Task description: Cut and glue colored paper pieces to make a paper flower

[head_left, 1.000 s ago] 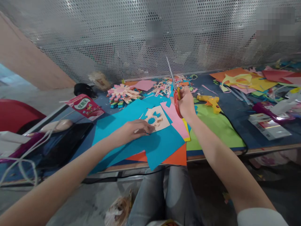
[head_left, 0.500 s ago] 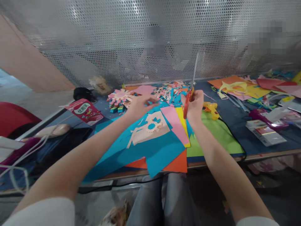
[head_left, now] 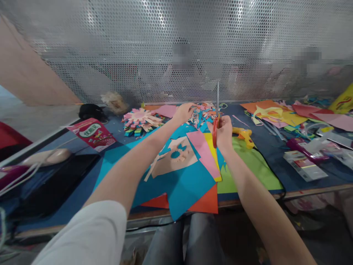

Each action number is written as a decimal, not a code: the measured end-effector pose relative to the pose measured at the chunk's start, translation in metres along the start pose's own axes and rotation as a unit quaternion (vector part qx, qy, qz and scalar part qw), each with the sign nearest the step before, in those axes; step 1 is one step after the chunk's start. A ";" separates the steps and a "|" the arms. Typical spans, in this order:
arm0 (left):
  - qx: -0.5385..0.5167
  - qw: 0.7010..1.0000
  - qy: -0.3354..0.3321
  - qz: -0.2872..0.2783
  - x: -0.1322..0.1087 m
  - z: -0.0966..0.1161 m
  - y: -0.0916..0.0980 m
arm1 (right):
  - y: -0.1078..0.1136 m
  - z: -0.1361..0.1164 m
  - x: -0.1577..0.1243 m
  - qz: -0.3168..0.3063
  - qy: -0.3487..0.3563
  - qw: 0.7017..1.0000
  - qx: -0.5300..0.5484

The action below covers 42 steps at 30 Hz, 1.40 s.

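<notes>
The scissors point(head_left: 217, 115) are upright in the right hand point(head_left: 224, 129), above the middle of the desk point(head_left: 275, 147). The orange handles sit inside the closed fingers and the blades are together, pointing straight up. The right forearm runs in from the near edge with the wrist raised off the paper.

The left hand point(head_left: 184, 111) is stretched further out, arm nearly straight, palm down with the fingers curled over a heap of scraps point(head_left: 205, 110) near the far edge. I cannot tell whether it has hold of any.

Under both arms lie overlapping sheets. A cream sheet point(head_left: 168, 167) with a cut-out hole rests on a blue sheet point(head_left: 179, 184), a pink sheet point(head_left: 204, 151) is just beside it, and a green sheet point(head_left: 248, 165) lies to the right. A yellow glue gun point(head_left: 242, 133) lies just right of the right hand.

A paper flower point(head_left: 139, 119) sits left of the scraps. A red carton point(head_left: 92, 132) lies toward the left edge, and the characters on its white label are too small to read.
</notes>
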State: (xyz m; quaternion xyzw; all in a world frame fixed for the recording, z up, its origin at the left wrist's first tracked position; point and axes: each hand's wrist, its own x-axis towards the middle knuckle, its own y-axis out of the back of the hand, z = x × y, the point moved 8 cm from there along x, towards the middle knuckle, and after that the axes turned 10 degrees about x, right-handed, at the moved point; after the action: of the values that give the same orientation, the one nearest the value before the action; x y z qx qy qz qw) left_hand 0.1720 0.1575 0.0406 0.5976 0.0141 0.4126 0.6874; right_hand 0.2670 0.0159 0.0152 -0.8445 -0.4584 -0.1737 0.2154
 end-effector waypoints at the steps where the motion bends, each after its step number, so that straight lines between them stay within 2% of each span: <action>1: -0.016 1.000 0.018 0.001 -0.010 -0.001 0.006 | -0.004 0.000 -0.002 -0.007 -0.010 1.000 0.006; 3: -0.064 0.997 0.027 -0.033 -0.038 0.006 0.015 | -0.014 0.000 -0.009 -0.034 -0.030 0.999 0.016; 5: -0.226 0.965 0.053 -0.120 -0.073 0.017 0.016 | -0.028 -0.002 -0.017 -0.076 -0.053 0.995 0.028; 7: -0.285 0.943 0.055 -0.163 -0.106 0.030 0.022 | -0.040 -0.003 -0.027 -0.120 -0.075 0.989 0.036; 10: -0.332 0.923 0.104 -0.163 -0.143 0.032 0.029 | -0.053 -0.004 -0.040 -0.162 -0.096 0.982 0.034; 14: -0.378 0.899 0.170 -0.141 -0.167 0.017 0.021 | -0.059 0.004 -0.051 -0.169 -0.128 0.977 0.026; 16: -0.377 0.899 0.173 -0.139 -0.173 0.011 0.016 | -0.060 0.007 -0.054 -0.166 -0.138 0.976 0.022; 18: -0.351 0.917 0.148 -0.121 -0.174 0.008 0.018 | -0.061 0.008 -0.057 -0.166 -0.144 0.975 0.018; 21: -0.295 0.949 0.087 -0.066 -0.172 0.009 0.035 | -0.062 0.005 -0.062 -0.166 -0.153 0.974 0.014; 23: -0.258 0.963 0.056 -0.049 -0.172 0.013 0.046 | -0.064 0.002 -0.064 -0.173 -0.156 0.972 0.009; 27: -0.238 0.970 0.043 -0.037 -0.172 0.019 0.059 | -0.069 -0.005 -0.068 -0.200 -0.155 0.967 0.003; 31: -0.305 0.947 0.103 0.012 -0.173 0.014 0.067 | -0.075 -0.007 -0.075 -0.231 -0.167 0.958 -0.011; 35: -0.408 0.900 0.142 0.054 -0.174 0.009 0.066 | -0.076 -0.007 -0.080 -0.230 -0.176 0.957 -0.015; 37: -0.454 0.875 0.165 0.037 -0.175 0.008 0.058 | -0.076 -0.010 -0.079 -0.217 -0.166 0.962 0.002; 39: -0.488 0.854 0.179 -0.014 -0.176 0.013 0.046 | -0.073 -0.013 -0.078 -0.192 -0.158 0.968 0.018; 42: -0.511 0.838 0.182 -0.059 -0.178 0.020 0.037 | -0.072 -0.016 -0.077 -0.172 -0.158 0.972 0.030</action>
State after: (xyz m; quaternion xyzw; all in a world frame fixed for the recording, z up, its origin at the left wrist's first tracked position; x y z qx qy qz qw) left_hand 0.0443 0.0347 -0.0071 0.0740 -0.0385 0.4212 0.9031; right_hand 0.1642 -0.0116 0.0053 -0.7629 -0.6301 -0.0582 0.1323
